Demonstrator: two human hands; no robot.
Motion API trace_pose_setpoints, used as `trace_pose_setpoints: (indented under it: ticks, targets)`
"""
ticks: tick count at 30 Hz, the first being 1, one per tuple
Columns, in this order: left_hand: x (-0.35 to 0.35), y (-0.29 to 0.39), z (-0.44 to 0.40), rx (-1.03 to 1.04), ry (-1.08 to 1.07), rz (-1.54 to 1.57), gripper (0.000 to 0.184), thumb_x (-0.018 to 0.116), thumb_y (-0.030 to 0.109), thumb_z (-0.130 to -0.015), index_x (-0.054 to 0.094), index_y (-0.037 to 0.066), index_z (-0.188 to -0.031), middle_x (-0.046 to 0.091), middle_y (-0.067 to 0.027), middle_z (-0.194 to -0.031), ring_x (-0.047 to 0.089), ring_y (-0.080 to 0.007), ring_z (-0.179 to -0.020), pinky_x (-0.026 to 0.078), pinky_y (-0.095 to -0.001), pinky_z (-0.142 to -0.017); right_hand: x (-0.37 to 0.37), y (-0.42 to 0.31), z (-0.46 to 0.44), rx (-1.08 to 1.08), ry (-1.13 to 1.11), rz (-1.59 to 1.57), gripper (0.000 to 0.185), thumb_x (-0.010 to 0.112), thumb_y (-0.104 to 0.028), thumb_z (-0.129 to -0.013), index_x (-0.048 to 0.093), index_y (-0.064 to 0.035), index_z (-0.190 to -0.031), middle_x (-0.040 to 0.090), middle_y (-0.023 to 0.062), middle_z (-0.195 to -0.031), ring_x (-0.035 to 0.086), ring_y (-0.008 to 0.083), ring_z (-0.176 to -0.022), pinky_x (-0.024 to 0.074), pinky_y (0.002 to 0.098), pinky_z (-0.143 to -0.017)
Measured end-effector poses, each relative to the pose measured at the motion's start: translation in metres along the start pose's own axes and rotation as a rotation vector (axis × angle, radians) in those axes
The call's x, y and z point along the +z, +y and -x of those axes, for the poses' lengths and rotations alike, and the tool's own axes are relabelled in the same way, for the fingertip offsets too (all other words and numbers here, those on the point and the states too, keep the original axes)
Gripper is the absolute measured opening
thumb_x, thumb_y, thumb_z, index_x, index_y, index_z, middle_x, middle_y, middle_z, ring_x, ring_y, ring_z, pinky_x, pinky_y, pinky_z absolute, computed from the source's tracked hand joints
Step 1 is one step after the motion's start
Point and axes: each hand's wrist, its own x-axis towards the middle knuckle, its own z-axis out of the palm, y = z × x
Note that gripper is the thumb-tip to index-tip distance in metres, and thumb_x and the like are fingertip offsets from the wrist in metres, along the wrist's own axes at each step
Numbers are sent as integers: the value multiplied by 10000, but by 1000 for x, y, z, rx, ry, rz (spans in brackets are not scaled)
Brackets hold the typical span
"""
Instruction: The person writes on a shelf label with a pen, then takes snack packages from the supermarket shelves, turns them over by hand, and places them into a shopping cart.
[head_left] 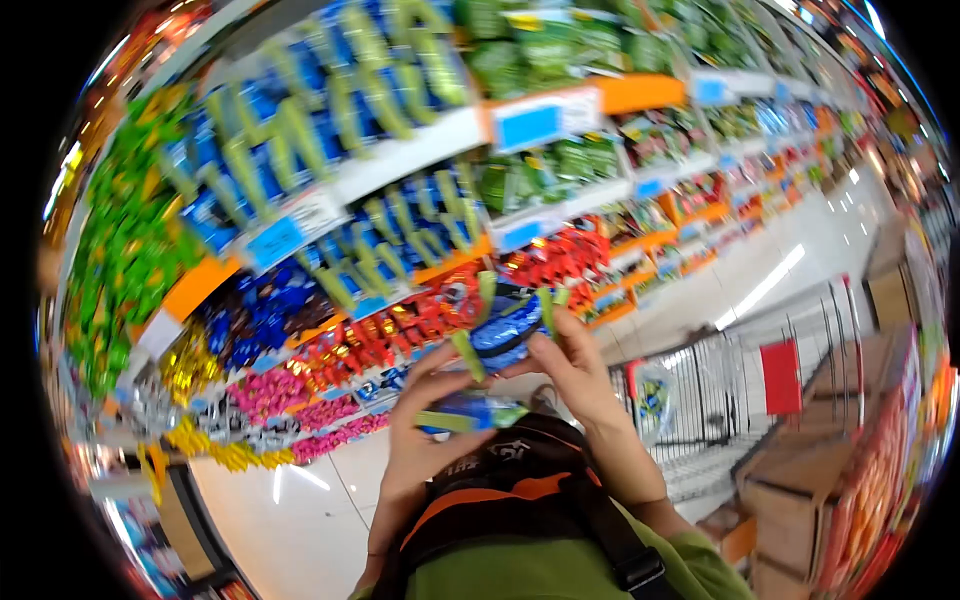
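In front of my chest, both hands hold small shiny blue snack packets with yellow-green ends. My left hand point(425, 405) is curled around a lower packet point(465, 412) against its palm, and its fingers reach the left end of an upper blue packet point(505, 335). My right hand point(575, 368) grips the right side of that upper packet between thumb and fingers. Dark blue wrapping shows just behind it, perhaps another packet. Similar blue and yellow-green packets point(390, 240) fill the shelf compartments ahead. Blur hides the print on the packets.
Tiered bins of bright wrapped packets line the shelf, with orange and white edges point(410, 150). At the right stands a wire shopping cart point(705, 400) holding a clear bag of packets point(652, 400). Cardboard boxes point(790, 500) are beyond it. A dark bag point(510, 470) hangs at my front.
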Motion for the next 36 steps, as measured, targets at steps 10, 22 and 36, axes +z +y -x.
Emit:
trace_pose_setpoints:
  ticks: [10,22,36]
  targets:
    - [12,-27,6,-645,263,673,518,497,446,-934,478,93,-1311,585,-100,-1220,577,-283,-1114,547,-411,-635,-203,109,163,197,1124,46,334,610,-239,-919,509,-37,-1165,633,92,-813,623,166,-653,533,267,-589]
    - [47,-15,-8,-748,165,597,527,485,169,-916,324,120,-1415,563,-147,-1198,615,-313,-1003,578,-484,-671,-384,193,243,487,1432,-371,669,617,-412,-879,306,-64,-1358,562,217,-1076,622,357,-911,552,401,-683]
    - [56,-14,-21,-652,123,580,406,560,88,-927,399,110,-1299,567,-67,-1160,614,-191,-996,591,-384,-728,-42,-8,36,-76,127,482,404,625,-97,-859,521,-30,-1244,624,44,-939,526,49,-696,392,188,-565]
